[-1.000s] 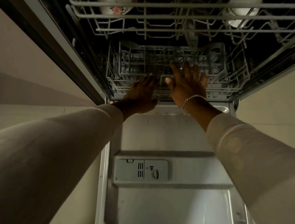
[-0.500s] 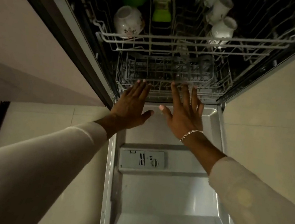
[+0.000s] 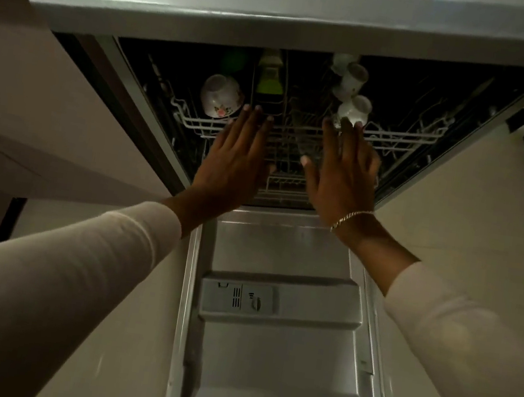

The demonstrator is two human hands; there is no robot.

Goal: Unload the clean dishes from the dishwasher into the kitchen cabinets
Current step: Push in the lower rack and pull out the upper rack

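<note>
The dishwasher stands open with its door folded down flat below me. The upper rack holds a white floral bowl upside down at the left, a green item in the middle and several white cups at the right. My left hand and my right hand are both stretched out flat with straight fingers in front of the upper rack's front rail, holding nothing. Whether the fingertips touch the rail I cannot tell. The lower rack shows between my hands, pushed in.
A grey countertop edge overhangs the dishwasher opening. Pale cabinet fronts flank it on both sides. The detergent dispenser sits on the inner door. Beige floor tiles lie to the right.
Both hands rose from the lower rack's front to the upper rack's front rail, still flat. The lower rack now sits inside the machine. The view tilted up, revealing the countertop.
</note>
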